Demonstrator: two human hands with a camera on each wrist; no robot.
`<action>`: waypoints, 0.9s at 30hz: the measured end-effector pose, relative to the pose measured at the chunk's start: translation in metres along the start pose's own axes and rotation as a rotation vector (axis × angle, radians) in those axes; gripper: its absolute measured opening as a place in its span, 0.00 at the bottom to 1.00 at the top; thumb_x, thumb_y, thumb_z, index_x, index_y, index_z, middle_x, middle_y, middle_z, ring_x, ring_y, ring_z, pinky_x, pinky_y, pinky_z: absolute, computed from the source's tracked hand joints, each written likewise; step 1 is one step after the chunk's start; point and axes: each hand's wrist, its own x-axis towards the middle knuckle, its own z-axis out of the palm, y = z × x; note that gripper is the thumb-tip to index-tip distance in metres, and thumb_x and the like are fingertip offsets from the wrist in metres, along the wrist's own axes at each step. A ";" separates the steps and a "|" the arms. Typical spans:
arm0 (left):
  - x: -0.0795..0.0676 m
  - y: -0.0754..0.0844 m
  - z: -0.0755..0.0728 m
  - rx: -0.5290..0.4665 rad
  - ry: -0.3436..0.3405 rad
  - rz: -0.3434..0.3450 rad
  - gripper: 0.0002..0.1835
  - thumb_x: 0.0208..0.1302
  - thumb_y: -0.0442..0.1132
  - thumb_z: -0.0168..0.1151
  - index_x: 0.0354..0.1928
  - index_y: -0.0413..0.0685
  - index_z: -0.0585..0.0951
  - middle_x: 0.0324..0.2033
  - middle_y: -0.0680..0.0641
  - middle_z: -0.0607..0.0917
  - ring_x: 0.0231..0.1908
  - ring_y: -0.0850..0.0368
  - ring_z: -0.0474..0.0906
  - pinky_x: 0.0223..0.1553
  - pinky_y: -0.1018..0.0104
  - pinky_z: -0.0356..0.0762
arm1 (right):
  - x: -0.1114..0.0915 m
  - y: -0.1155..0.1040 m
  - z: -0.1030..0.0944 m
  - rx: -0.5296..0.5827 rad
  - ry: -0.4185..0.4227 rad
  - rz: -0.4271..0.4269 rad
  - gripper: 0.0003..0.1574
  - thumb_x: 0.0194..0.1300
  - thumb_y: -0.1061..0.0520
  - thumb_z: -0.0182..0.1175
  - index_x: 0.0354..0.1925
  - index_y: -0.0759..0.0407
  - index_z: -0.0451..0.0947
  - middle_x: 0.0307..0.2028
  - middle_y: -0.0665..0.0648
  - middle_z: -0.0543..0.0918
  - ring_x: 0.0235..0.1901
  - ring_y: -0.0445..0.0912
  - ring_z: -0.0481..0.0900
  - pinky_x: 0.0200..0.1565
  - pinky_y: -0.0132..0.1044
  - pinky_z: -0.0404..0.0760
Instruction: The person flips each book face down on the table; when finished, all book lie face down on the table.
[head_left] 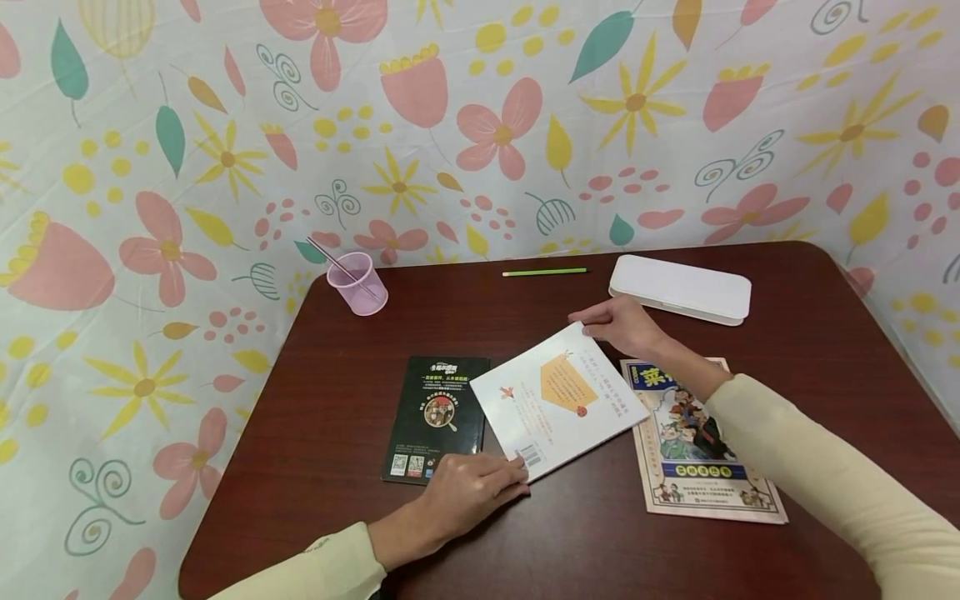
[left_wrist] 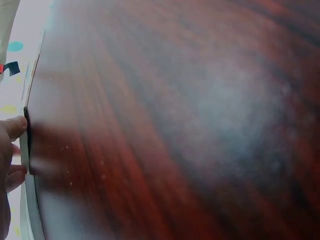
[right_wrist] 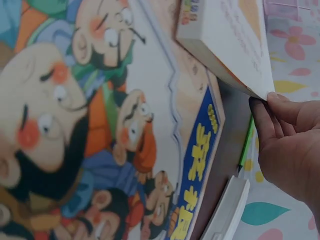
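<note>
A white book with an orange patch lies at a slant in the middle, overlapping the edges of two other books. My left hand pinches its near corner by the barcode. At the far corner my right hand grips the same book; the right wrist view has the thumb on top and fingers beneath. To the left lies a black book, close beyond my left hand. A comic book with cartoon figures lies on the right, partly hidden under my right forearm.
A pink cup with a thin stick in it stands at the back left of the dark wooden table. Near the back edge lies a green pencil, and right of it a white case. Flowered cloth hangs behind.
</note>
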 end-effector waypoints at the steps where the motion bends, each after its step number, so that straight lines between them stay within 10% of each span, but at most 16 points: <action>1: 0.000 0.000 0.000 -0.001 -0.002 0.001 0.09 0.59 0.46 0.83 0.39 0.55 0.93 0.42 0.55 0.93 0.37 0.69 0.89 0.41 0.77 0.84 | 0.000 0.001 0.001 -0.011 0.011 -0.001 0.19 0.75 0.68 0.63 0.61 0.67 0.85 0.60 0.66 0.86 0.57 0.60 0.86 0.54 0.48 0.87; 7: 0.000 -0.002 -0.002 -0.004 -0.034 -0.022 0.10 0.59 0.47 0.83 0.41 0.54 0.93 0.43 0.56 0.93 0.39 0.70 0.89 0.40 0.77 0.84 | 0.003 0.004 0.009 -0.072 0.026 0.008 0.20 0.76 0.67 0.63 0.63 0.67 0.83 0.57 0.69 0.87 0.53 0.60 0.88 0.46 0.40 0.87; 19: 0.020 -0.056 -0.020 -0.236 -0.042 -0.120 0.10 0.66 0.37 0.76 0.48 0.46 0.92 0.46 0.53 0.93 0.46 0.64 0.89 0.50 0.71 0.85 | -0.008 -0.008 0.011 -0.098 -0.096 -0.088 0.48 0.78 0.57 0.65 0.82 0.70 0.52 0.80 0.70 0.58 0.78 0.65 0.60 0.71 0.58 0.69; 27: 0.029 -0.099 -0.036 -0.293 -0.264 -0.347 0.43 0.65 0.46 0.78 0.79 0.47 0.71 0.75 0.44 0.73 0.64 0.50 0.81 0.59 0.55 0.83 | -0.033 -0.015 0.003 -0.114 -0.190 -0.094 0.81 0.59 0.48 0.82 0.86 0.58 0.34 0.85 0.64 0.41 0.83 0.64 0.42 0.76 0.65 0.56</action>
